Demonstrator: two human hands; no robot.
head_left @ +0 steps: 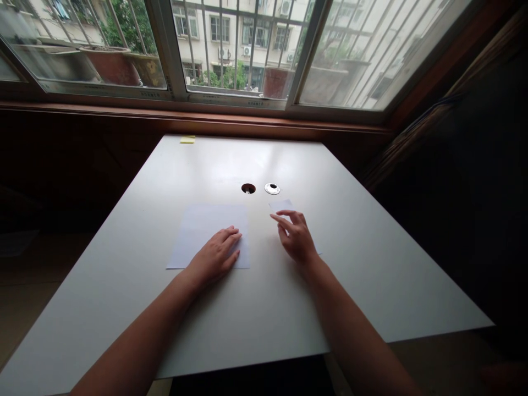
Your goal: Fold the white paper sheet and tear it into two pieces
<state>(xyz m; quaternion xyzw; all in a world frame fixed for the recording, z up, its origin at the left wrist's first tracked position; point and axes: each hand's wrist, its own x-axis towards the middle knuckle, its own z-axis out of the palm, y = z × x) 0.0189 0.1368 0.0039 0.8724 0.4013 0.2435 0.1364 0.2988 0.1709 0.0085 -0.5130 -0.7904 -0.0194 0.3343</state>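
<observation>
A large sheet of white paper (198,231) lies flat on the table, left of the middle. My left hand (218,253) rests palm down on its lower right part, fingers stretched out and holding nothing. To the right lies a smaller piece of paper (281,205), mostly hidden beneath my right hand (297,236). That hand hovers just over the smaller piece, fingers bent and apart, with nothing seen between them. Whether a fingertip touches the paper is hard to make out.
The white table (247,313) has a round cable hole (248,188), with a metal ring cover (272,188) beside it. Yellow sticky notes (187,139) lie at the far left edge. Beyond stands a barred window (243,49) with flower pots; a dark curtain (462,165) hangs at right.
</observation>
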